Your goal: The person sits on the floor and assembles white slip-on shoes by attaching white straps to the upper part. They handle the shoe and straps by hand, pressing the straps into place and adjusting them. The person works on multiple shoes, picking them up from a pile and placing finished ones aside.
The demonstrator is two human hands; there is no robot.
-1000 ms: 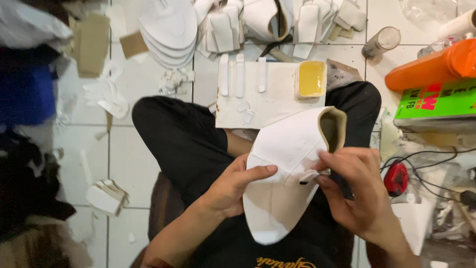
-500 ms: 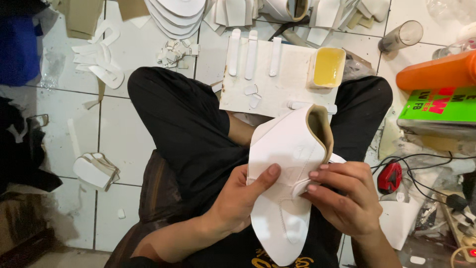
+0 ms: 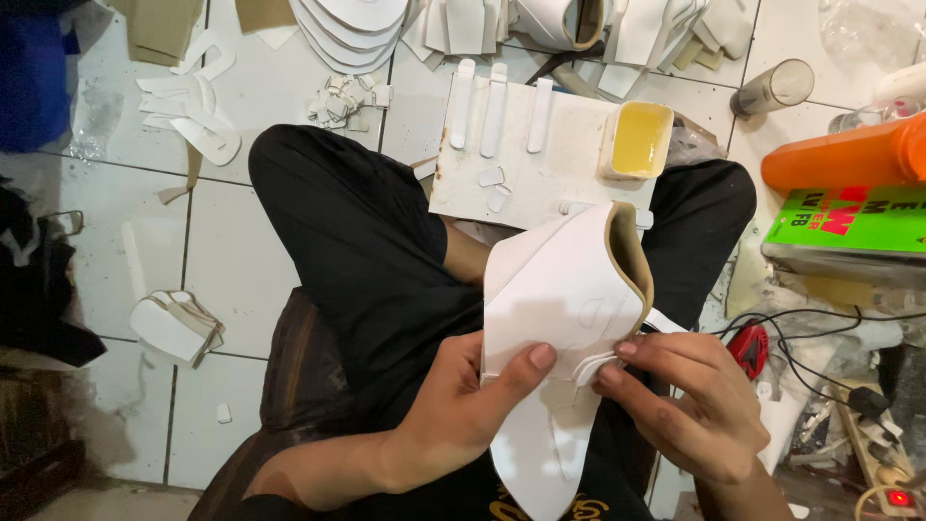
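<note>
A white shoe upper (image 3: 559, 318) with a tan inner lining lies across my lap. My left hand (image 3: 463, 410) grips its left edge, with the thumb pressed on the white face. My right hand (image 3: 685, 405) pinches a small white strip (image 3: 593, 367) against the upper's right side with its fingertips. I sit cross-legged in black trousers on a white tiled floor.
Ahead of my knees lies a white board (image 3: 540, 169) with white strips and a square tub of yellow glue (image 3: 639, 140). Stacks of white cut pieces (image 3: 347, 29) lie farther out. An orange bottle (image 3: 849, 159), a green box (image 3: 849, 222), a clear cup (image 3: 772, 89) and cables (image 3: 820, 333) sit right.
The view has tilted down and shifted. The shoe upper came closer to me, and my right hand moved from its edge to press a small strip onto it.
</note>
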